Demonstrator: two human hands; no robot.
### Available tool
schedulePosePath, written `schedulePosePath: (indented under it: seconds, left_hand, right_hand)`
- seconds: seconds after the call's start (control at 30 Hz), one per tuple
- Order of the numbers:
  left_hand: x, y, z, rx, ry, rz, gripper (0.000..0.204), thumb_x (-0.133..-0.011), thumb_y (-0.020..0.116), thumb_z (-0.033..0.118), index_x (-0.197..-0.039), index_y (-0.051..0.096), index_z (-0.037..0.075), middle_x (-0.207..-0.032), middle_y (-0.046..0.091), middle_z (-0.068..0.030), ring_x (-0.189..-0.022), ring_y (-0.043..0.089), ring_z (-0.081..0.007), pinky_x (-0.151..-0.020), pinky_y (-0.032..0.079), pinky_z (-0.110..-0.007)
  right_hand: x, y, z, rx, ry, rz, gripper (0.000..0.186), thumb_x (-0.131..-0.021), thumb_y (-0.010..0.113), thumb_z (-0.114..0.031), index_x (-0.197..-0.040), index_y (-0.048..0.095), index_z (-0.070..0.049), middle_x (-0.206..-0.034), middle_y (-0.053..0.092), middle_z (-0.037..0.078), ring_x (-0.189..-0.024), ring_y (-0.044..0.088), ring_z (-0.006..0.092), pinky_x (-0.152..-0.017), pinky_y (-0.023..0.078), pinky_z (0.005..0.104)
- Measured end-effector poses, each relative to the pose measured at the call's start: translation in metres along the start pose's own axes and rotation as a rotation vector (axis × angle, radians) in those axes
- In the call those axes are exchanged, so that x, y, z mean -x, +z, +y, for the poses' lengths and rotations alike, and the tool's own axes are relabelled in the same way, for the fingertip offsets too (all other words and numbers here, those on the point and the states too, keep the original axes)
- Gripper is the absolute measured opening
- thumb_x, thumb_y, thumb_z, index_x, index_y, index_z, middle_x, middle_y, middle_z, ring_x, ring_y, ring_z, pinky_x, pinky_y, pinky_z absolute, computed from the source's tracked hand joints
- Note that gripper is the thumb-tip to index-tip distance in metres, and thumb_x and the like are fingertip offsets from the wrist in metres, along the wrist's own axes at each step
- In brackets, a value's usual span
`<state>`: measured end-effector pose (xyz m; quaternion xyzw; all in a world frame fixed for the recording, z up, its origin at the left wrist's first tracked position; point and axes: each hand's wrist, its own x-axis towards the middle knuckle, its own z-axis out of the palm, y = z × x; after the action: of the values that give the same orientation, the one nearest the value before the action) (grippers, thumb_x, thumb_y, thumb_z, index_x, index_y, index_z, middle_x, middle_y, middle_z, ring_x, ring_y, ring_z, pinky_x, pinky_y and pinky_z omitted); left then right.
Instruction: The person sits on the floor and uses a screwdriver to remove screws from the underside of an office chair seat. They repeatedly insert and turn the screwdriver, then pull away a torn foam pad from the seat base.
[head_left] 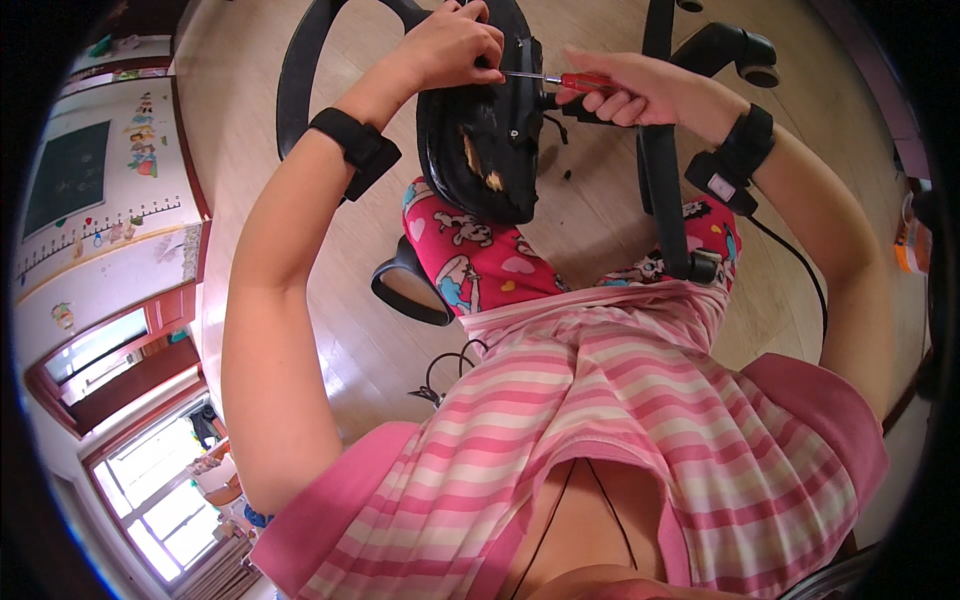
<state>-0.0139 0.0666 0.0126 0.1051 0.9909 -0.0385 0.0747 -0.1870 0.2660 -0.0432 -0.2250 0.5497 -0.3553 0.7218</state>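
Note:
In my right hand (635,88) is a screwdriver (585,82) with a red handle, its thin metal shaft pointing left. The shaft's tip reaches the fingers of my left hand (455,45), which are bent together at the underside of a black chair seat (478,150). Whether those fingers pinch a screw or just the tip, I cannot make out. The seat stands on its side between my knees, its black cover torn, with yellowish padding (492,180) showing. Black armrest loops (296,85) stick out at its left.
A black chair base with legs (660,180) and casters (757,72) stands at the right. Thin black cables (432,385) lie on the wooden floor (350,350) at my left. A small dark piece (567,174) rests on the floor by the seat. An orange box (912,240) is at far right.

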Motion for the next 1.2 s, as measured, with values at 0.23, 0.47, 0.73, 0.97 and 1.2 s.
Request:
schedulePosePath:
  seconds: [0.23,0.47,0.73,0.97,1.2]
  left_hand:
    - [-0.002,-0.002,-0.001,0.003,-0.036,-0.059,0.022,-0.075,0.072,0.038,-0.073,0.074,0.016,-0.087,0.068,0.0065,-0.099,0.054,-0.0217,-0.084,0.043,-0.038]
    - [-0.003,-0.005,0.001,0.025,-0.025,-0.045,0.024,-0.077,0.070,0.039,-0.075,0.075,0.016,-0.089,0.069,0.0064,-0.101,0.054,-0.0224,-0.085,0.043,-0.039]
    - [-0.008,0.004,-0.007,0.013,0.054,0.047,0.033,-0.086,0.064,0.042,-0.086,0.075,0.010,-0.093,0.071,-0.0062,-0.097,0.063,-0.0264,-0.084,0.048,-0.038]
    - [-0.033,0.012,0.003,0.811,-0.076,-0.138,0.017,-0.095,0.058,0.009,-0.103,0.070,-0.001,-0.093,0.070,-0.0091,-0.087,0.067,-0.0215,-0.086,0.053,-0.032]
    - [-0.038,0.005,0.010,0.634,-0.080,-0.117,0.017,-0.088,0.068,0.010,-0.100,0.069,-0.001,-0.085,0.070,-0.0106,-0.078,0.067,-0.0209,-0.077,0.053,-0.030]
  right_hand:
    - [-0.008,0.002,-0.005,1.000,-0.675,0.322,0.043,-0.101,0.050,-0.039,-0.119,0.059,0.000,-0.065,0.054,0.002,-0.049,0.048,0.0092,-0.040,0.037,0.0222]
    - [-0.009,0.006,0.013,0.986,-1.155,0.441,0.030,-0.096,0.061,-0.023,-0.117,0.057,-0.003,-0.082,0.060,0.007,-0.067,0.061,0.0176,-0.060,0.050,0.0294]
    - [-0.001,0.003,0.018,0.418,-0.461,0.397,0.040,-0.102,0.047,-0.039,-0.102,0.067,-0.004,-0.060,0.042,-0.001,-0.049,0.039,0.0076,-0.043,0.030,0.0233]
    - [-0.009,0.008,0.038,1.091,-1.247,0.678,0.020,-0.096,0.058,-0.016,-0.113,0.054,-0.006,-0.101,0.060,0.013,-0.089,0.060,0.0273,-0.077,0.049,0.0304]
    - [0.019,0.010,0.027,0.052,-0.357,0.292,0.032,-0.099,0.055,-0.029,-0.108,0.059,0.001,-0.075,0.062,0.007,-0.062,0.058,0.0146,-0.058,0.046,0.0278]
